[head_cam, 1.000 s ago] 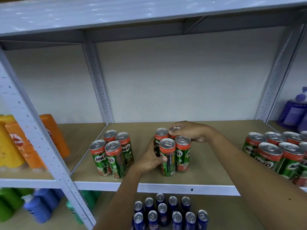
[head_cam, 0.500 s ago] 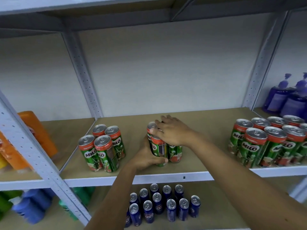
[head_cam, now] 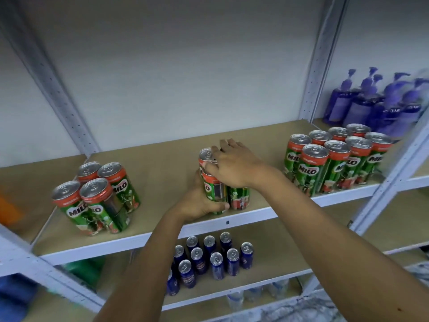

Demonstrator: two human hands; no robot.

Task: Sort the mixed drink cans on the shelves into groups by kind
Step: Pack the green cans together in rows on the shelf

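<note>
Brightness: the light is soft and even; the white back wall [head_cam: 185,73] looks a little grey.
Glare: small bright spots lie on the silver tops of the Milo cans [head_cam: 334,159].
Shadows: the lower shelf [head_cam: 274,247] with the blue cans [head_cam: 209,259] is darker.
Blur: the purple pump bottles [head_cam: 376,101] at the right are smeared; the left edge and the bottom corners are also unsharp.
Distortion: the shelf posts [head_cam: 318,56] lean outward, as a wide lens gives.
</note>
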